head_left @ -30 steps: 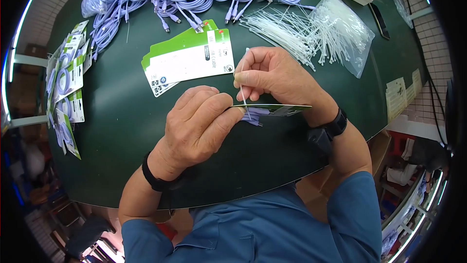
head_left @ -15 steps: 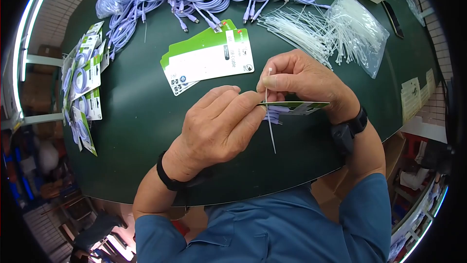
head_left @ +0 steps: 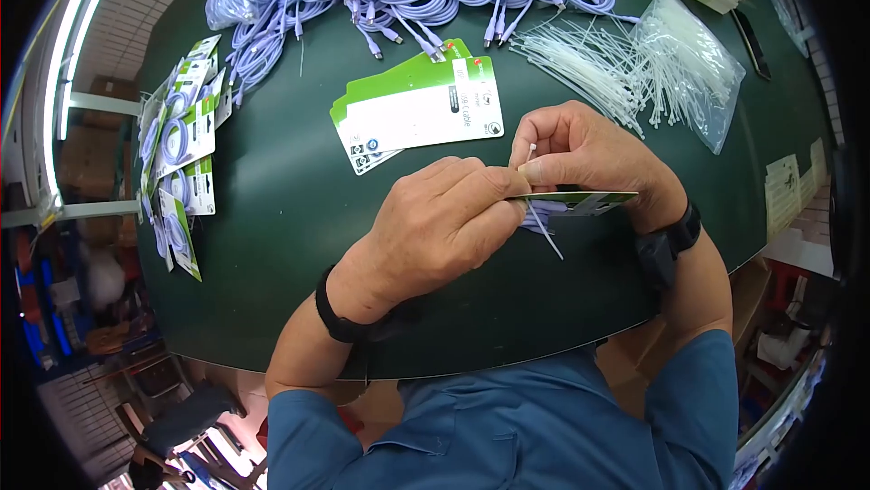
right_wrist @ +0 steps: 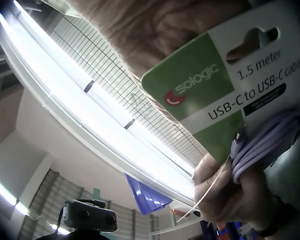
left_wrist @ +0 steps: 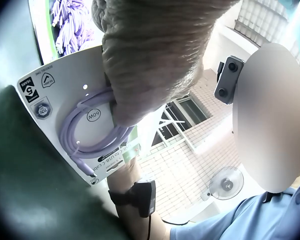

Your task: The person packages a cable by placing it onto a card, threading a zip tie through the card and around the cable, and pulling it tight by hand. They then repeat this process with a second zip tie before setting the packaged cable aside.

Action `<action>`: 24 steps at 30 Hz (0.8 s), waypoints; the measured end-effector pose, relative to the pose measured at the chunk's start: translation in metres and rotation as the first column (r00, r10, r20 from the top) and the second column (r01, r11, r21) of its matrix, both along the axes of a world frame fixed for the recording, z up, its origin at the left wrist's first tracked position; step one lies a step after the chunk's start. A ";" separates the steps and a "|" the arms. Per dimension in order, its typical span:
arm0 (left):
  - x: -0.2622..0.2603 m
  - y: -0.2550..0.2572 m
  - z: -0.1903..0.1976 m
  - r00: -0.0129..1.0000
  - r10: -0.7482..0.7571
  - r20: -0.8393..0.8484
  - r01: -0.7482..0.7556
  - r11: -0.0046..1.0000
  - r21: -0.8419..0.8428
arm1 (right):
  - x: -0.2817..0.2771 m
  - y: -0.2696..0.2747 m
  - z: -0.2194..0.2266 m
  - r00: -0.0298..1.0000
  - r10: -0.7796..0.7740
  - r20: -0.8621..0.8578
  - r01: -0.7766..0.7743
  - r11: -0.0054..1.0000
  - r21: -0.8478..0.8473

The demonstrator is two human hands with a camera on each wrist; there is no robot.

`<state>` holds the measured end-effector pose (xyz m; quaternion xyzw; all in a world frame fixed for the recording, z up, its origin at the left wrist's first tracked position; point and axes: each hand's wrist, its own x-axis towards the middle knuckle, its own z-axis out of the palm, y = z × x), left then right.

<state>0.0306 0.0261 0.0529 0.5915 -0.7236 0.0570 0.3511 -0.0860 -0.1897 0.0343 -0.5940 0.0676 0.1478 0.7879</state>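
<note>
Over the tabletop, card and cable are pinched in the left grip, a tie in the right grip. The tie's head is now drawn nearer the card; fastening seems unfinished.

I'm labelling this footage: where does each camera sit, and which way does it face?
Head: worn on the head, facing forward and down at the table; left hand, right hand and blue shirt show.
Left wrist: on that wrist, looking past the left hand at the card and coiled purple cable; the right forearm shows.
Right wrist: on that wrist, tilted up toward lights, the card's printed face close; right hand above, left hand below.
Both wrist views share the card, cable and head camera.
</note>
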 end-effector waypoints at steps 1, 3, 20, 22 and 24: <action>0.000 0.000 -0.001 1.000 -0.003 -0.008 0.003 1.000 0.006 | -0.001 -0.001 -0.002 1.000 0.013 0.010 -0.013 1.000 0.020; 0.000 0.000 -0.003 0.999 -0.001 -0.041 0.000 1.000 -0.008 | 0.000 0.001 -0.004 1.000 0.007 0.006 -0.007 1.000 0.013; 0.006 0.005 -0.017 0.785 0.302 -0.541 -0.205 0.950 0.234 | -0.007 0.034 0.041 0.751 0.248 0.612 0.540 0.303 -0.785; 0.007 0.005 -0.019 0.775 0.313 -0.550 -0.211 0.947 0.241 | -0.007 0.039 0.036 0.767 0.289 0.572 0.546 0.174 -0.820; 0.007 0.004 -0.019 0.752 0.325 -0.574 -0.206 0.942 0.263 | -0.005 0.041 0.032 0.767 0.295 0.569 0.542 0.176 -0.822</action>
